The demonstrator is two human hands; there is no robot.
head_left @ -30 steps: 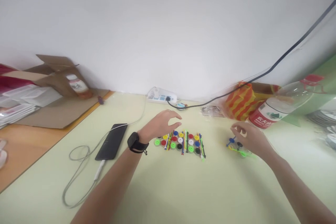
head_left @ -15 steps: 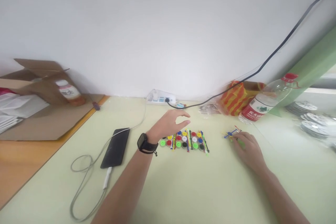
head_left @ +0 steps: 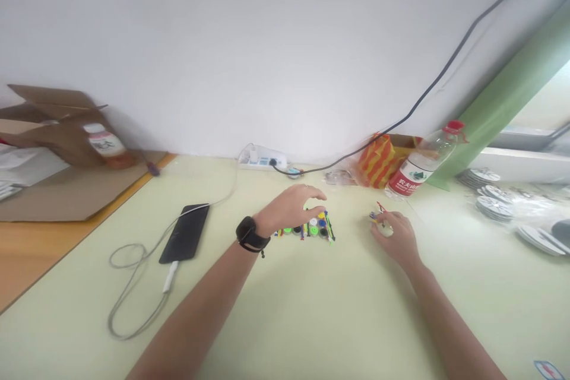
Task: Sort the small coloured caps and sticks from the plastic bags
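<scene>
Evidently, the left hand (head_left: pixel 290 209) is released, thumb and fingers apart. Beneath and just beyond its fingertips lie discs (head_left: pixel 314 230), partly covered so not fully countable, and at least two stick bundles (head_left: pixel 330 228). The right hand (head_left: pixel 399 240) curls its fingers at several small pieces (head_left: pixel 373 215); I cannot tell whether it grasps them. Past those fingers are one bottle (head_left: pixel 406 181) and one bag (head_left: pixel 375 160).

left fingers (head_left: pixel 315 212) | shifted rightward | covering more coloured pieces (head_left: pixel 314 230)
</scene>
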